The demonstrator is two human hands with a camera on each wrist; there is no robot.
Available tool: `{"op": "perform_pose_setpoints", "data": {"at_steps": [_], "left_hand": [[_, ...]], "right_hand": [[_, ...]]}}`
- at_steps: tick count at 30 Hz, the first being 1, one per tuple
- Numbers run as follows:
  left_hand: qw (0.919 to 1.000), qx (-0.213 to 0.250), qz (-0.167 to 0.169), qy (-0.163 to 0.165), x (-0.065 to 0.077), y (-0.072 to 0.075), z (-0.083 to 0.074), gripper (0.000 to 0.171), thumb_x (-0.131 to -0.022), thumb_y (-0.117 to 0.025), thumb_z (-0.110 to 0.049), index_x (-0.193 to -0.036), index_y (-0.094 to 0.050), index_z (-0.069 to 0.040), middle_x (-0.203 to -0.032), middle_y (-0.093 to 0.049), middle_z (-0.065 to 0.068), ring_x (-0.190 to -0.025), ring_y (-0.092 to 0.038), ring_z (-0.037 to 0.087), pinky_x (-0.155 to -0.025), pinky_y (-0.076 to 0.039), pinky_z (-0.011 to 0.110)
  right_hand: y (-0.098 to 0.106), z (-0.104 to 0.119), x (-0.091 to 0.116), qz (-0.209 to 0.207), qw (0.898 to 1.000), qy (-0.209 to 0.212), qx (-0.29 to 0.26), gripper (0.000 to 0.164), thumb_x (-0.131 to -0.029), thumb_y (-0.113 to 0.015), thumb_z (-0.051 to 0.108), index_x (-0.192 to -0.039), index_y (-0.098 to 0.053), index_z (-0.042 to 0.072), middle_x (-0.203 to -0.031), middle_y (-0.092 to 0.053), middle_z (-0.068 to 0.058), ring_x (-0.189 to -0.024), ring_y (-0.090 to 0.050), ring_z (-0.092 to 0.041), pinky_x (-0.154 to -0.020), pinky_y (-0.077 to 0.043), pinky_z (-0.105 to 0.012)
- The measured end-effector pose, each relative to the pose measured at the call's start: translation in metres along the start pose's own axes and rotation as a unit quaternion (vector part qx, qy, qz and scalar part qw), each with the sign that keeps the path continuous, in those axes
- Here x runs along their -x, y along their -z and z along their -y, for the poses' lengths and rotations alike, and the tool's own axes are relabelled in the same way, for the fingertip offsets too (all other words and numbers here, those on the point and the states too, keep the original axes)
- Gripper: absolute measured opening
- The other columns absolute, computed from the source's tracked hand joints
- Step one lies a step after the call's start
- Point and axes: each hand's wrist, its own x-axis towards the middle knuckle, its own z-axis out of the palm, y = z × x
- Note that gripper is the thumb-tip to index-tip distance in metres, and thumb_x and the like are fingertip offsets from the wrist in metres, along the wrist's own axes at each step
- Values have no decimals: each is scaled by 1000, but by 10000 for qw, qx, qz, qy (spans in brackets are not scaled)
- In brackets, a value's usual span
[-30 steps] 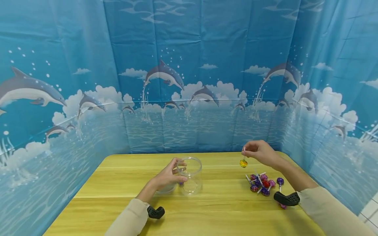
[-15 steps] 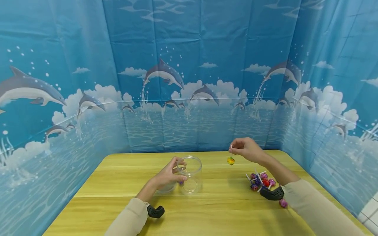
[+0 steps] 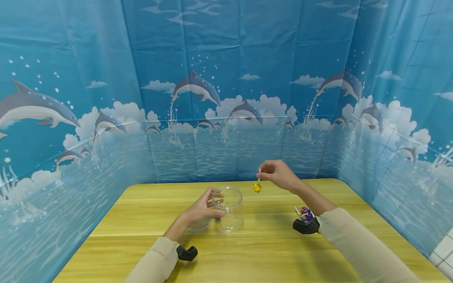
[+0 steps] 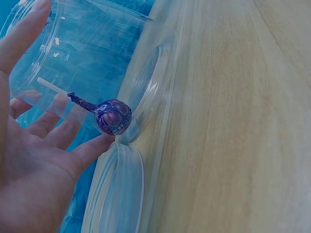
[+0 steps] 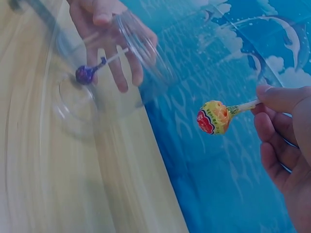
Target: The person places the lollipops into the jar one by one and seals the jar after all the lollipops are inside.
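Note:
A clear jar (image 3: pixel 234 214) without its lid stands upright on the table. My left hand (image 3: pixel 202 210) holds its left side, thumb in front and fingers around the back. Inside the jar lies a purple-wrapped lollipop (image 4: pixel 114 116), its white stick leaning up toward the mouth. My right hand (image 3: pixel 279 175) pinches the white stick of a yellow lollipop (image 5: pixel 214 117) between thumb and fingertips. The candy hangs downward in the air, to the right of the jar's rim and a little higher.
A round clear lid (image 4: pixel 124 189) lies beside the jar, partly behind my left hand in the head view. More wrapped lollipops (image 3: pixel 306 213) lie on the wooden table (image 3: pixel 269 251) at the right, mostly hidden by my right forearm. A blue dolphin curtain (image 3: pixel 226 149) stands behind the table.
My right hand has carried the yellow lollipop leftward and slightly up, from above the lollipop pile toward the jar. The left hand and jar have stayed in place.

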Motion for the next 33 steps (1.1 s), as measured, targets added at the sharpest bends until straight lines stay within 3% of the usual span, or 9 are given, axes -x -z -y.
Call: {"op": "perform_pose_setpoints", "data": {"at_steps": [5, 11, 19, 25, 33], "left_hand": [[10000, 6, 5, -12, 0, 1, -1, 68, -96, -76, -20, -146, -33, -6, -155, -38, 17, -147, -37, 39, -108, -45, 51], [10000, -42, -10, 35, 0, 1, 0, 65, -96, -76, -20, -146, -35, -11, -155, -39, 17, -146, -38, 38, -108, -45, 51], [10000, -92, 12, 35, -1, 1, -1, 68, -95, -78, -27, -146, -34, -11, -154, -40, 15, -145, -38, 40, -109, -43, 54], [9999, -118, 6, 50, -1, 0, -2, 65, -97, -75, -23, -146, -33, -11, -155, -37, 16, -145, -38, 41, -107, -46, 53], [9997, -210, -37, 124, 1, 1, -3, 64, -99, -71, -19, -148, -31, -9, -160, -27, 16, -143, -39, 44, -104, -47, 55]], "right_hand": [[-13, 11, -11, -39, 9997, 94, -240, 9, -100, -71, 14, -101, -71, 6, -99, -72, -17, -89, -70, -23, -81, -58, -43], [-32, 16, -23, 19, 9992, 246, -323, 8, -100, -71, 13, -99, -71, 6, -97, -72, -16, -87, -70, -22, -82, -59, -44], [-63, 18, -35, 164, 9985, 373, -370, 7, -100, -72, 14, -99, -72, 6, -93, -72, -7, -87, -69, -22, -79, -57, -40], [-85, 16, -45, 340, 9978, 464, -328, 7, -100, -72, 12, -99, -73, 6, -96, -73, -14, -90, -71, -29, -81, -58, -41], [-104, 19, -53, 611, 9954, 734, 123, 5, -99, -72, 10, -98, -74, 5, -89, -73, 0, -80, -70, -15, -74, -58, -34]]}}
